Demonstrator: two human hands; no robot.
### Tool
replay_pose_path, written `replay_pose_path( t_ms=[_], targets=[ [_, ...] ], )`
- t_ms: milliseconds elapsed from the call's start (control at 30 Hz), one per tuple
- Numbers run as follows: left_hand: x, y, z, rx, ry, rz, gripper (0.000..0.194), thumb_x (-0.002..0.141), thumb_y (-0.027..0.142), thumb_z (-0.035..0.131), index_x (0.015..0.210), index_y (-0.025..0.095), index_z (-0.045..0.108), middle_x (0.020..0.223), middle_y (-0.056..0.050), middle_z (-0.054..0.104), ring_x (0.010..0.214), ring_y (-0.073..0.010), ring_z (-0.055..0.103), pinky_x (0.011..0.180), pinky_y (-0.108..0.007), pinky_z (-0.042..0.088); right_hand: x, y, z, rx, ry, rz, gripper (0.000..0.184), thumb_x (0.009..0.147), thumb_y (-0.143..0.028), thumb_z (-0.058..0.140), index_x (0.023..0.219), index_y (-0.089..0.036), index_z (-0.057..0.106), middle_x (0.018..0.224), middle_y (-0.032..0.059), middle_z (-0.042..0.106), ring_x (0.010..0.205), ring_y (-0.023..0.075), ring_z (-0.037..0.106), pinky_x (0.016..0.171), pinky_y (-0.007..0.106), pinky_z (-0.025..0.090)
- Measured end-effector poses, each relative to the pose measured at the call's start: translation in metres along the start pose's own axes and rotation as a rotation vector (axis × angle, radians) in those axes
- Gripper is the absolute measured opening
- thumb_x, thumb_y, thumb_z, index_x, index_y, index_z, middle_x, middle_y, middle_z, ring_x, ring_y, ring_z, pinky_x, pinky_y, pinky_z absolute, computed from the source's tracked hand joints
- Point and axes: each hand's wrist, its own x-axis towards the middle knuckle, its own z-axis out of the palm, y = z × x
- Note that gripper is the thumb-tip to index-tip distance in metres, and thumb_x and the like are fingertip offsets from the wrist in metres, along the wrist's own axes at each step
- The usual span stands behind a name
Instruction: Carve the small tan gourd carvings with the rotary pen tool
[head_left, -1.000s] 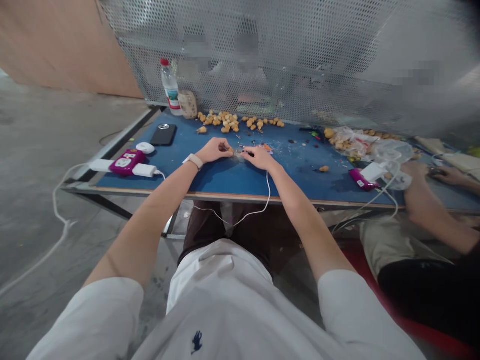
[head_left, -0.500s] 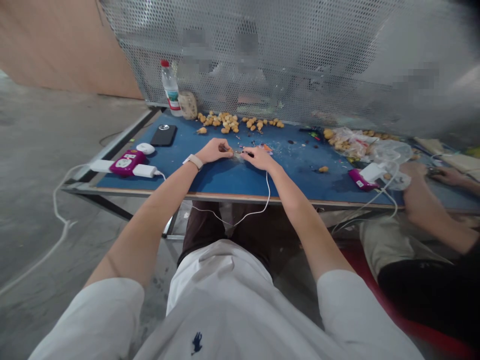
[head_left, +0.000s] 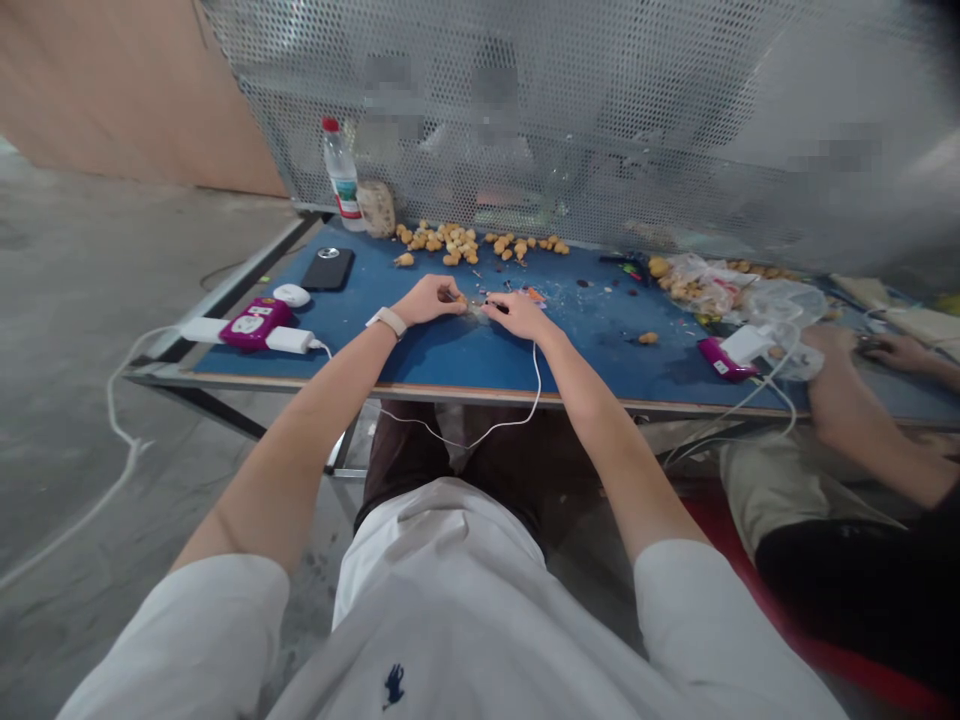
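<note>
Hardly any change can be made out over the last second: the black phone [head_left: 328, 270] is taken as the landmark, and both hands are seen at the same spot to its right, slightly nearer the front edge of the blue counter [head_left: 450, 365]. A small yellow-brown piece [head_left: 461, 299] is pinched between thumb and finger of the left hand [head_left: 437, 298], to the right of the phone. In the right hand [head_left: 517, 315], farther right, a small dark thing [head_left: 496, 307] is gripped by the fingertips, which are brought close to the piece; whether the two touch cannot be told. A white cable [head_left: 539, 372] is seen hanging from beneath that hand, though its join to the dark thing is hidden.

From this stillness it is judged that fine work on the one piece is being continued, with no visible advance. Neither item has been set down. The loose yellow-brown pieces [head_left: 458, 243], strewn to the right of the phone and farther back, appear undisturbed, so no piece seems to have been exchanged.
</note>
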Motion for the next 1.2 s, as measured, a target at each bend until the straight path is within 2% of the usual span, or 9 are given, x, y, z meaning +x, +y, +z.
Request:
replay_pose_path(
  t_ms=[300, 533, 767, 900, 1000, 1200],
  targets=[
    [-0.0019, 0.0038, 0.0015, 0.016, -0.009, 0.005, 0.064, 0.076, 0.07, 0.114, 0.09, 0.024, 0.072, 0.104, -0.011, 0.088, 0.093, -0.0261, 0.079, 0.095, -0.048, 0.069, 0.0, 0.0022, 0.0009, 0.001, -0.005, -0.004, 0.051, 0.123, -0.064, 0.064, 0.132, -0.023, 0.093, 0.137, 0.0176, 0.096, 0.119, 0.0399, 0.084, 0.107, 0.047, 0.057],
    [-0.0021, 0.0069, 0.0013, 0.024, 0.005, 0.019, 0.065, 0.074, 0.071, 0.116, 0.09, 0.025, 0.073, 0.101, -0.01, 0.089, 0.092, -0.0265, 0.08, 0.092, -0.047, 0.068, 0.0003, 0.0044, 0.0007, -0.009, -0.011, -0.017, 0.061, 0.123, -0.07, 0.059, 0.13, -0.02, 0.092, 0.126, 0.017, 0.095, 0.105, 0.0352, 0.079, 0.098, 0.044, 0.053],
    [-0.0032, 0.0074, 0.0008, 0.006, -0.019, -0.009, 0.066, 0.075, 0.07, 0.117, 0.092, 0.024, 0.073, 0.103, -0.011, 0.087, 0.094, -0.0261, 0.08, 0.099, -0.05, 0.071, 0.0006, 0.0045, 0.0011, 0.004, 0.003, 0.005, 0.061, 0.122, -0.072, 0.062, 0.132, -0.022, 0.095, 0.136, 0.0182, 0.095, 0.118, 0.0381, 0.082, 0.103, 0.045, 0.056],
    [-0.0008, 0.0029, 0.0008, -0.006, -0.01, -0.003, 0.064, 0.075, 0.066, 0.117, 0.092, 0.023, 0.073, 0.106, -0.012, 0.088, 0.096, -0.026, 0.08, 0.099, -0.049, 0.069, 0.0011, 0.0026, 0.0008, -0.014, -0.012, 0.002, 0.057, 0.122, -0.067, 0.062, 0.13, -0.021, 0.094, 0.129, 0.0173, 0.096, 0.109, 0.0368, 0.081, 0.1, 0.045, 0.055],
    [0.0001, 0.001, -0.0004, 0.004, -0.012, -0.005, 0.061, 0.076, 0.063, 0.117, 0.092, 0.023, 0.073, 0.107, -0.012, 0.089, 0.096, -0.0256, 0.08, 0.097, -0.047, 0.07, 0.0006, 0.0005, -0.0001, -0.013, -0.009, 0.006, 0.054, 0.122, -0.065, 0.064, 0.132, -0.022, 0.095, 0.13, 0.0173, 0.095, 0.11, 0.0373, 0.081, 0.102, 0.046, 0.055],
    [-0.0005, 0.0004, -0.0013, 0.001, -0.011, -0.003, 0.063, 0.077, 0.064, 0.117, 0.091, 0.024, 0.07, 0.107, -0.012, 0.089, 0.098, -0.0269, 0.081, 0.097, -0.048, 0.071, -0.0007, -0.0014, -0.0015, -0.01, -0.013, -0.007, 0.062, 0.124, -0.07, 0.06, 0.133, -0.018, 0.093, 0.124, 0.0183, 0.094, 0.104, 0.0348, 0.077, 0.098, 0.044, 0.052]
  ],
)
